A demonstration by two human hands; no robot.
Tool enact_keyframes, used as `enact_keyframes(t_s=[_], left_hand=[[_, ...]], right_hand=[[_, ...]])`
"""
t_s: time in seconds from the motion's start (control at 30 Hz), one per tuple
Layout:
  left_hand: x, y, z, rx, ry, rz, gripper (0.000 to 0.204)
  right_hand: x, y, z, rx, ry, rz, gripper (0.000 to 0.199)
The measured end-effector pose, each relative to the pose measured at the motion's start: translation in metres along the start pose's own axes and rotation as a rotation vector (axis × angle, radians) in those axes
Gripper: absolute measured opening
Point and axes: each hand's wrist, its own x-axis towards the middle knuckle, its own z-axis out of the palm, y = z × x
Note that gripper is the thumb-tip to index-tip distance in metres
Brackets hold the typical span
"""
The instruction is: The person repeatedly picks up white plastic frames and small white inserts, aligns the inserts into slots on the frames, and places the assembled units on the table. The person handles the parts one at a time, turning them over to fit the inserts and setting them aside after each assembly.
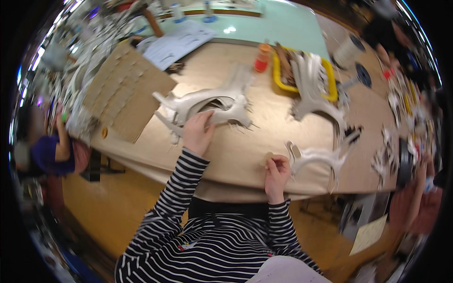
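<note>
My left hand (197,133) reaches onto the near edge of a pile of white strappy shoe uppers (226,109), fingers bent over one of them. Loose dark threads stick out at the pile's right end. To the right, close to the table's front edge, my right hand (277,174) has thumb and forefinger pinched together on a small, roundish beige piece (269,154). Just beside that hand lies another white upper (318,154), curved and open in shape. The fingertips of my left hand are partly hidden against the pile.
A yellow basket (334,85) holds white and brown pieces, with another white upper (316,101) hanging over its front. An orange-red bottle (262,58) stands beside it. At left are a brown board (127,89) with small pieces in rows and a paper sheet (177,45). Thread cones (349,51) stand at right; people work on both sides.
</note>
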Motion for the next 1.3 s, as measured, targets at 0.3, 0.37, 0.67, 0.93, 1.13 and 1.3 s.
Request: enact_keyframes(t_s=[0.3,0.37,0.67,0.93,1.13,1.3], left_hand=[[-0.071,0.045,-0.024,0.032,-0.178,0.312,0.027],[-0.076,0.046,-0.016,0.065,-0.214,0.307,0.030],[-0.068,0.032,0.008,0.066,-0.387,0.289,0.033],[-0.077,0.075,0.003,-0.107,-0.322,0.112,0.021],[-0.076,0.105,0.019,-0.683,-0.484,-0.448,0.020],[-0.059,0.105,0.033,-0.660,-0.558,-0.545,0.016]], right_hand=[[-0.038,-0.033,-0.007,-0.036,0.147,0.034,0.013],[-0.039,-0.039,-0.012,-0.067,0.150,0.060,0.014],[-0.027,-0.049,-0.015,-0.188,0.125,0.104,0.012],[-0.030,-0.055,-0.003,-0.265,0.098,0.202,0.011],[-0.037,-0.044,0.007,-0.301,0.027,0.154,0.009],[-0.032,-0.042,0.011,-0.427,0.044,0.141,0.009]])
